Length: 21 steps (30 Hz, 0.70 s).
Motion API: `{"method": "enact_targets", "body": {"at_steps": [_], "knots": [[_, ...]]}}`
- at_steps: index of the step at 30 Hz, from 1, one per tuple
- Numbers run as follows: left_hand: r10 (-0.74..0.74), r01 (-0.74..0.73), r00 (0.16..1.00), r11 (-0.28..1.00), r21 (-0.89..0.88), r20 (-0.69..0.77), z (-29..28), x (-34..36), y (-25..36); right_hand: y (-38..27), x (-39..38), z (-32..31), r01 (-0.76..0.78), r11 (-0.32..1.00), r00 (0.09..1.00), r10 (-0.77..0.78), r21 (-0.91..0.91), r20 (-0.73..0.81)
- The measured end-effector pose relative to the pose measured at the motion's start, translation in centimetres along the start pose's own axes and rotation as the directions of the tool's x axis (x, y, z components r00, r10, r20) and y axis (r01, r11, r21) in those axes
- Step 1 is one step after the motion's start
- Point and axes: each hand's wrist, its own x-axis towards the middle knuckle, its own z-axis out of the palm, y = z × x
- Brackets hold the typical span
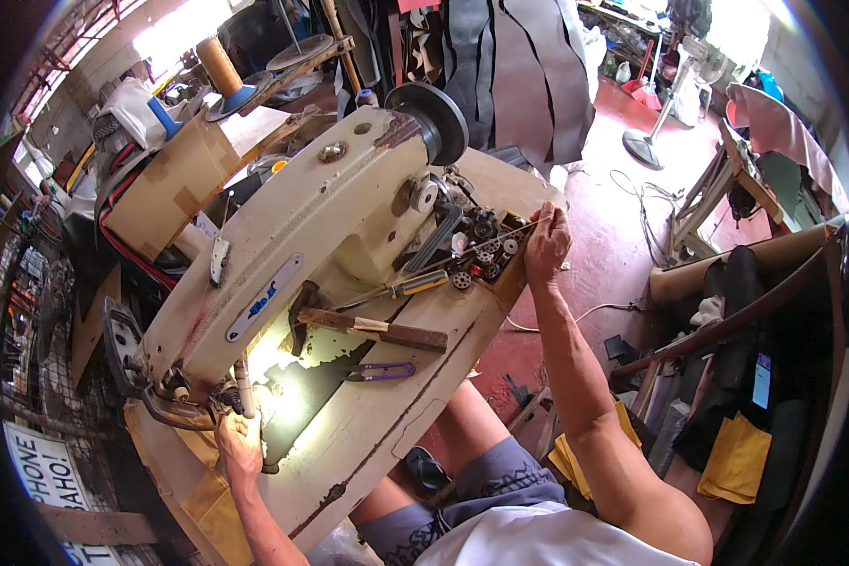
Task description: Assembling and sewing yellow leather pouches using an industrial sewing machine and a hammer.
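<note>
Two hands working at opposite ends of one big cream sewing machine (302, 222), lying across a worn cream table (387, 415) and taking up most of the view. Sitting at the machine's far end, a dark handwheel (434, 118). Standing behind it, a brown thread cone (219, 66) on a blue base. Lying on the table beside the machine arm, a wooden-handled hammer (368, 327); next to it a screwdriver (401, 288) with a yellow handle; nearer the table's edge, small purple-handled snips (382, 372). Spreading under the needle end, lit brightly, a piece of black material (316, 391). Resting at the table's far right corner, right hand (545, 247), fingers curled and pinching a thin stick or wire (500, 238) reaching over a cluster of small bobbins and metal parts (476, 255). Pressing at the needle end, left hand (239, 451), fingers closing around a pale upright part just beside the black material; exactly what it is gripping, too small to tell.
</note>
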Motion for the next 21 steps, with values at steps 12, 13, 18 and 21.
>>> {"method": "enact_targets", "body": {"at_steps": [12,13,18,21], "knots": [[0.008,-0.008,1.000,1.000,0.001,-0.007,0.3,0.4,-1.0,-0.8,-0.3,-0.1,0.116,0.993,0.992,-0.115,-0.016,0.047],[0.019,-0.019,1.000,1.000,-0.007,-0.007,0.2,0.3,-0.8,-0.8,-0.3,0.1,0.115,0.993,0.992,-0.115,-0.007,0.048],[0.019,-0.020,1.000,0.999,-0.050,-0.010,0.2,0.3,-1.5,-0.1,-0.4,0.6,0.068,0.997,0.998,-0.068,-0.035,0.010],[0.055,-0.055,0.997,0.998,0.000,-0.046,0.9,0.6,-3.0,0.6,0.0,0.3,0.042,0.998,0.999,-0.043,-0.053,-0.011]]}}
